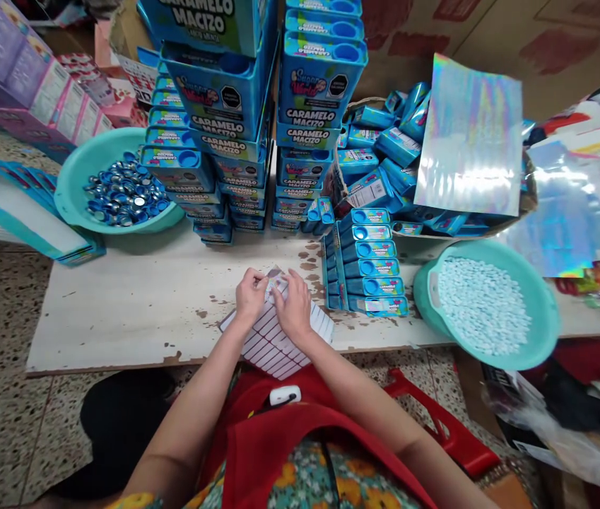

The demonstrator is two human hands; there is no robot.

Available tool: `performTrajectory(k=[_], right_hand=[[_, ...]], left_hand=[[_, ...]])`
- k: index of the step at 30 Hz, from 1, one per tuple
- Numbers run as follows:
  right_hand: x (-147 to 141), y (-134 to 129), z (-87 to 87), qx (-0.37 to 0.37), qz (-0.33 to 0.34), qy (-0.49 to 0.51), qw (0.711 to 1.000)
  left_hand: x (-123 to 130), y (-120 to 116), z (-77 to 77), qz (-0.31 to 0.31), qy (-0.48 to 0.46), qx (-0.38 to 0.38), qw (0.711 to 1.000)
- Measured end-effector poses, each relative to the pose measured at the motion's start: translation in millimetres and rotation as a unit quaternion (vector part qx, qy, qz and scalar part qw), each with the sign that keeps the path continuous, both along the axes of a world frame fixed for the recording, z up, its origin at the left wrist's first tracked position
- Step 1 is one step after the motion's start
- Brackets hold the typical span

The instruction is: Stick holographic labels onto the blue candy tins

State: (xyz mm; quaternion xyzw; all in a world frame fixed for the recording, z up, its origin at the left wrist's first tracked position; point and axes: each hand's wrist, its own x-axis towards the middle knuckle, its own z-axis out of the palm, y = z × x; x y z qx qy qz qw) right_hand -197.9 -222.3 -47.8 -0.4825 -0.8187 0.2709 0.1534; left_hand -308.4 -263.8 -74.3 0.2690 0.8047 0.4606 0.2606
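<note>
Your left hand (251,293) pinches the white label sheet (273,346) near its far corner; the sheet overhangs the table (119,318). I can't tell whether your right hand (293,305) grips. Steady the sheet, avoiding creases.

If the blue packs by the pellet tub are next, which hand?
Right, likely: of the two over the lined sheet, the right hand sits nearer the row of blue packs; the left hand is farther off.

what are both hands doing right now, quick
Left hand: closed, thumb and finger pinching at the top of the white label sheet.
Right hand: fingers bent over the same sheet; grip cannot be told.
</note>
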Motion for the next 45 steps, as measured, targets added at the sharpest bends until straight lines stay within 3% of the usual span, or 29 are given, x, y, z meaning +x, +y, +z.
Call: performTrajectory(k=[3,7,12,16,20,23,24,26,28,31,36,41,45], right_hand=[[1.4,9.8,-1.1,-0.015,-0.018,-0.024,0.999],[-0.2,7.2,-6.4,-0.035,0.017,-0.049,0.998],[3.1,1.8,-4.9,-0.034,0.018,-0.003,0.999],[10.9,13.8,6.8,-0.035,-0.015,0.079,0.996],[19.9,22.4,32.3,-0.078,-0.034,0.170,0.982],[29.0,22.3,62.8,-0.113,-0.042,0.225,0.967],[33.1,21.7,74.0,-0.123,-0.044,0.238,0.962],[43.8,20.8,95.0,-0.134,-0.048,0.258,0.956],[58.1,20.8,111.2,-0.132,-0.058,0.263,0.954],[85.2,24.8,123.7,-0.077,-0.086,0.238,0.964],[125.8,49.0,123.9,0.063,-0.156,0.183,0.969],[140.1,78.1,116.1,0.080,-0.179,0.134,0.971],[141.8,90.2,106.3,0.065,-0.195,0.134,0.969]], left_hand=[[2.6,1.5,1.9,-0.005,0.005,0.009,1.000],[9.4,4.2,5.3,0.020,0.022,0.003,1.000],[16.6,7.3,8.5,0.032,0.017,-0.019,0.999],[16.3,14.0,1.0,0.023,0.035,-0.037,0.998],[5.9,23.0,-3.3,0.029,0.067,-0.091,0.993],[1.1,22.3,20.0,0.040,0.066,-0.023,0.997],[2.7,20.3,33.3,0.015,0.031,0.023,0.999],[11.7,15.5,63.4,-0.095,-0.096,0.088,0.987],[26.7,12.6,90.3,-0.206,-0.222,0.080,0.950],[52.3,18.6,114.2,-0.248,-0.299,0.031,0.921],[81.1,51.9,126.5,-0.303,-0.285,0.020,0.909],[93.9,79.2,131.1,-0.307,-0.279,0.017,0.910],[101.8,90.1,116.0,-0.311,-0.256,0.034,0.915]])
